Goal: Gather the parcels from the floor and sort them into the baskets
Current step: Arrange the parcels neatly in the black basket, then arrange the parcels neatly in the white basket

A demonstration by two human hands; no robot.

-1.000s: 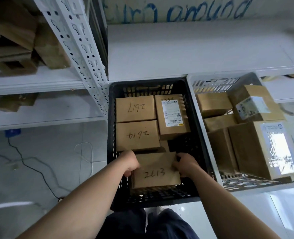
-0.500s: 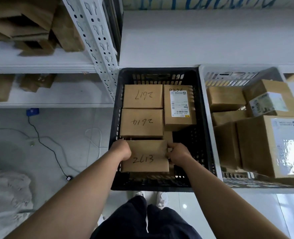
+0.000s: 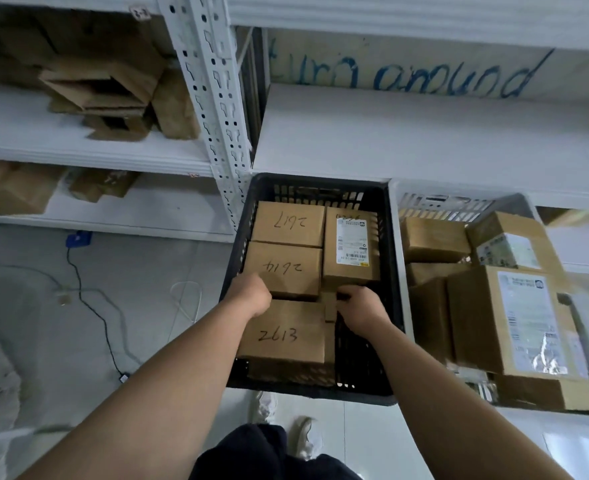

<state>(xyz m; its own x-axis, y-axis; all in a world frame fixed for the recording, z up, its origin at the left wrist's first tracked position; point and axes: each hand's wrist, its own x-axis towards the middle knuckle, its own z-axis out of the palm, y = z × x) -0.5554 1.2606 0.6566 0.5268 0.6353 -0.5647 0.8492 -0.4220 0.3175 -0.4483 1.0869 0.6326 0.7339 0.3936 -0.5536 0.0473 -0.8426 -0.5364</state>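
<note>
A black slatted basket [image 3: 391, 271] stands on the floor under the shelving and holds several brown parcels. The nearest parcel, marked 2613 [image 3: 286, 336], lies flat in the basket's near left part. My left hand [image 3: 251, 294] grips its far left corner. My right hand [image 3: 359, 306] is curled at its far right corner, fingers over the edge. Behind it lie parcels marked 2614 [image 3: 286, 268] and 2617 [image 3: 288, 223], and a labelled parcel [image 3: 350, 251] to their right.
A white basket [image 3: 398, 237] to the right holds several larger cardboard boxes, one with a glossy label [image 3: 525, 320]. White metal shelving [image 3: 217, 109] rises behind, with flattened cardboard [image 3: 106, 95] at left. A black cable [image 3: 92, 306] runs across the grey floor.
Both hands have pushed the 2613 parcel down and left until it lies flat in the basket. The view tilted upward, showing more of the shelves.
</note>
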